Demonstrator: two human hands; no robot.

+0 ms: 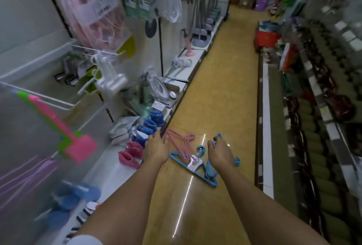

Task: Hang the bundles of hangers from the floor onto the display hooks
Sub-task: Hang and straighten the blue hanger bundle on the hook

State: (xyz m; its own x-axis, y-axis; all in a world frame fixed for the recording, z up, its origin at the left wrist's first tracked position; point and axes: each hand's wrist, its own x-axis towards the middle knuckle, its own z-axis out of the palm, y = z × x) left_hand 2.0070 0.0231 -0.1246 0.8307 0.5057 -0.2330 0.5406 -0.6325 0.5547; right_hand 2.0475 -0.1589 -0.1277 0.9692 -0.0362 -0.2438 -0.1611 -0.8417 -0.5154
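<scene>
Head view shows your two bare arms reaching down to the glossy yellow floor [225, 88] of a shop aisle. Your left hand [156, 147] is at the bundle of thin pink plastic hangers [179, 141]; its fingers are hidden behind the hand, so you cannot tell if they hold it. Your right hand [220, 149] has its fingers curled on the bundle of blue plastic hangers [210, 172]. Both bundles lie on the floor, just beside the low white shelf [109, 162] with small pink boots [131, 155].
</scene>
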